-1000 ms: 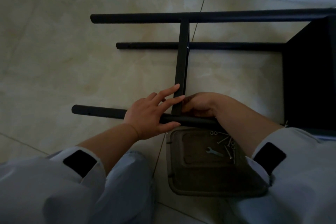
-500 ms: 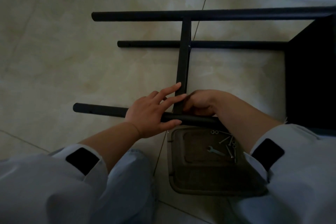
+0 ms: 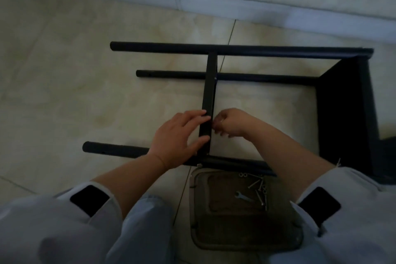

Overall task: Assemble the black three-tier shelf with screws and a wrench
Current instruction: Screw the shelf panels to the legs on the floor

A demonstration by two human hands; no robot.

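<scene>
Crossbar (image 3: 209, 100) edge under flat left hand (image 3: 179, 135); right hand (image 3: 230, 122) grip curled beside it, contents unclear.

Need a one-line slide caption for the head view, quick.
Both hands, left hand and right hand, steady the crossbar of the black shelf frame; wrench waits in tray.

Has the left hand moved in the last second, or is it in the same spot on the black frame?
Yes. The left hand has slid off the near tube and up along the crossbar, away from the tray.
</scene>
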